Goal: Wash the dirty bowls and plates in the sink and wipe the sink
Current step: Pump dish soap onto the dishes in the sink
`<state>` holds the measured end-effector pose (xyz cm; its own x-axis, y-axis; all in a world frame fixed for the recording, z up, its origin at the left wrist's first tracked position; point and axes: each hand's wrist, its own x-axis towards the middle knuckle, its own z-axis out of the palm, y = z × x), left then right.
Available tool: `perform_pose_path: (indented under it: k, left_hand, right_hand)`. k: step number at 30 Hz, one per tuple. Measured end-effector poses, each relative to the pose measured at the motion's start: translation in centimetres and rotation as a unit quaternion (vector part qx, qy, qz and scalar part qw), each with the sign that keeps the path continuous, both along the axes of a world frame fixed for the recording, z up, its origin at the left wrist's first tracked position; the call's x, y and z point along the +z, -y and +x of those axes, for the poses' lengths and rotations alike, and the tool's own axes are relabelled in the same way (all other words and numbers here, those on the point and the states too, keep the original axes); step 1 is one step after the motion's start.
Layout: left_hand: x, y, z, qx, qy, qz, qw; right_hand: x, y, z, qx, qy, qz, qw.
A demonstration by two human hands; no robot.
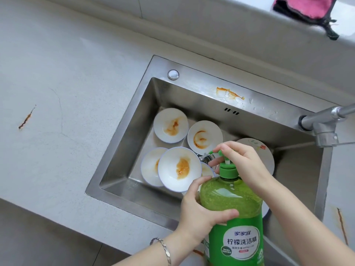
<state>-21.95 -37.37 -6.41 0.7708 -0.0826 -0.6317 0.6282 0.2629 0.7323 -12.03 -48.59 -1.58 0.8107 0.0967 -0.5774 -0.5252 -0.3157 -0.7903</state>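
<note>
Washing is judged barely begun: the green plastic detergent pump bottle (230, 200) is gripped by the left hand (197, 210), its pump head (221, 153) is clasped by the right hand (244, 162), and the sauce-stained white bowls and plates (178, 168) are seen unwashed just beyond the grip, in the unwiped stainless-steel sink (124, 150).

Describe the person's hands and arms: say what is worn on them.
No sleeves or gloves are in view; both arms are uncovered as far as the picture shows. The left hand has a thin silver-coloured bracelet at the wrist. The right hand shows no ring, watch or band.
</note>
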Motion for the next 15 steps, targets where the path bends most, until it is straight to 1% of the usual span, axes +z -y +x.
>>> perform_pose_path:
  k: [8, 11, 13, 15]
  left_hand:
    - [0.8, -0.4, 0.9, -0.031, -0.004, -0.015, 0.999]
    - [1.9, -0.5, 4.0, -0.068, 0.054, 0.001, 0.996]
    - [2.1, -0.7, 6.4, -0.109, 0.093, 0.012, 0.990]
    - [1.8, -0.9, 7.9, -0.144, 0.112, 0.025, 0.983]
  right_hand:
    - [0.6, 0.1, 0.1, 0.002, 0.014, -0.017, 1.000]
    - [2.6, 0.7, 1.7, -0.041, 0.088, -0.045, 0.994]
    - [3.6, 1.3, 2.7, -0.079, 0.152, -0.064, 0.983]
    - [3.4, 1.7, 2.9, -0.112, 0.207, -0.104, 0.966]
